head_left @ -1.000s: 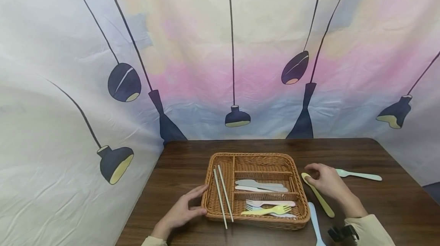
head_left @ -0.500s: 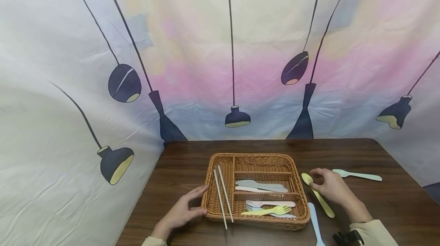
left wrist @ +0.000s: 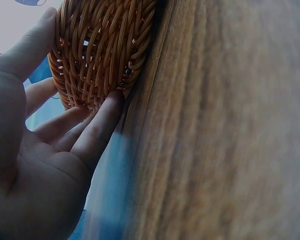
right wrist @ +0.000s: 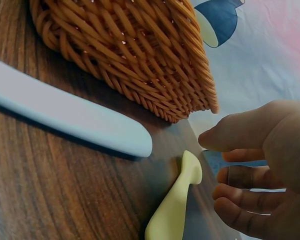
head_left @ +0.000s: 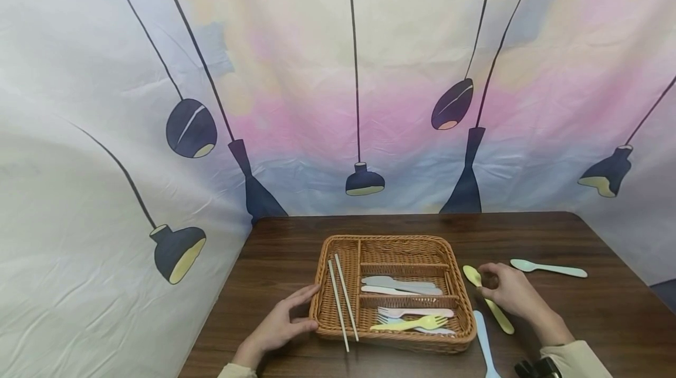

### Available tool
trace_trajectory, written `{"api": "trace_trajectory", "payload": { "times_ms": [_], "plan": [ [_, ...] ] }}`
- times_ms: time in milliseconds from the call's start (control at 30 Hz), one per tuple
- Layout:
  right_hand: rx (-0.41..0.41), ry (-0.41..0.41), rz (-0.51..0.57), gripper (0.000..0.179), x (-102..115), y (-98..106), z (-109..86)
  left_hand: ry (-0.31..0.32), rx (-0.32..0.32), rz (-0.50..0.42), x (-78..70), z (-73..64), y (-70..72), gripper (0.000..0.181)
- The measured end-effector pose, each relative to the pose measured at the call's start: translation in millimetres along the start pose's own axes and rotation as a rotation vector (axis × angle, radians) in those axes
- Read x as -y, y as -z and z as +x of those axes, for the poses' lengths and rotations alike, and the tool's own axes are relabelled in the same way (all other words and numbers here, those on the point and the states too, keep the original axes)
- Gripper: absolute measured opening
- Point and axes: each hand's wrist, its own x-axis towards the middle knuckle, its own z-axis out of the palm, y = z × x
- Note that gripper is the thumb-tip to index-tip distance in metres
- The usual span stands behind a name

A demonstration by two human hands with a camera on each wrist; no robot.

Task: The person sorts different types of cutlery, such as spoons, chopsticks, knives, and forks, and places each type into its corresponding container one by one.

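Beside the yellow spoon (head_left: 499, 314) on the table is my right hand (head_left: 514, 293), thumb and fingers loosely bent over its upper part. In the right wrist view a gap shows between the fingers and the yellow spoon (right wrist: 172, 205). My left hand (head_left: 280, 322) rests its fingertips and thumb against the left side of a wicker cutlery basket (head_left: 393, 242). The left wrist view shows these fingers spread on the weave (left wrist: 102, 50). Two pale chopsticks (head_left: 338, 307) lean in its left compartment, ends over the front rim. Knives (head_left: 391, 285) lie in the middle compartment, forks (head_left: 414, 322) in the front one.
A light blue utensil (head_left: 484, 346) lies right of the basket's front corner, its far end cut off by the frame. A mint green spoon (head_left: 549, 268) lies beyond my right hand. Behind the dark wooden table (head_left: 285, 237) hangs a cloth printed with lamps (head_left: 364, 179).
My right hand has drawn slightly to the right and toward me along the yellow spoon, uncovering its bowl and the green spoon's. My left hand and the basket have stayed put.
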Motion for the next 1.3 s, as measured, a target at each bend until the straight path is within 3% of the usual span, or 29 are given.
{"api": "trace_trajectory", "payload": {
  "times_ms": [833, 1300],
  "plan": [
    [0.047, -0.026, 0.008, 0.047, -10.4, -7.1, -1.5, -0.013, 0.003, 0.013, -0.1, 0.4, 1.0, 0.073],
    [0.042, -0.018, 0.029, 0.036, -14.7, -12.6, -2.5, -0.012, -0.002, 0.021, -0.5, 0.1, 0.4, 0.072]
  ]
}}
